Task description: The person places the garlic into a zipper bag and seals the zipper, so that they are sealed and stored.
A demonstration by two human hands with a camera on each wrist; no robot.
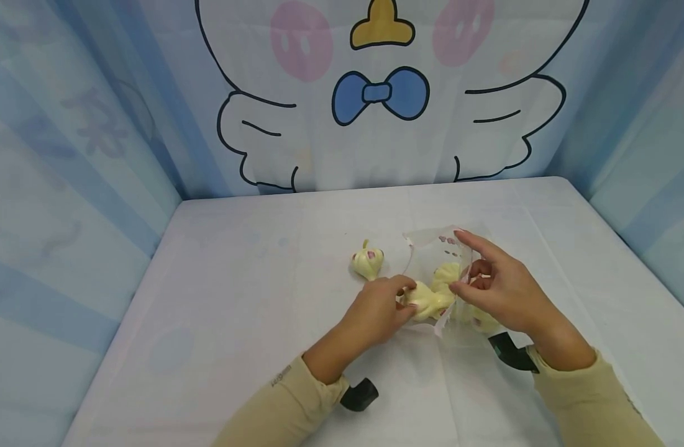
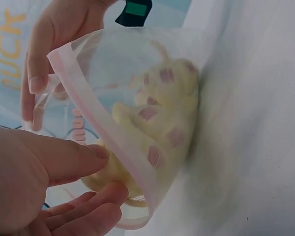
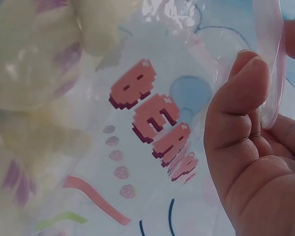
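A clear plastic bag (image 1: 422,251) with a pink-edged mouth lies over the table, right of the middle. My right hand (image 1: 506,292) holds its rim, pinching the edge (image 3: 270,73) between thumb and fingers. At the mouth, my left hand (image 1: 378,310) pinches a pale yellow garlic bulb (image 2: 110,172), partly inside the bag. Through the plastic in the left wrist view show several garlic bulbs (image 2: 174,93) with purple patches. Another garlic bulb (image 1: 368,262) sits on the table beyond my left hand, outside the bag. Pink BEAR lettering (image 3: 157,115) marks the bag in the right wrist view.
A white cloth covers the table (image 1: 235,310). Behind it hangs a curtain with a cartoon figure and blue bow tie (image 1: 378,93); pale blue curtains (image 1: 68,217) stand at both sides. Black wrist pieces (image 1: 360,395) stick out from both sleeves.
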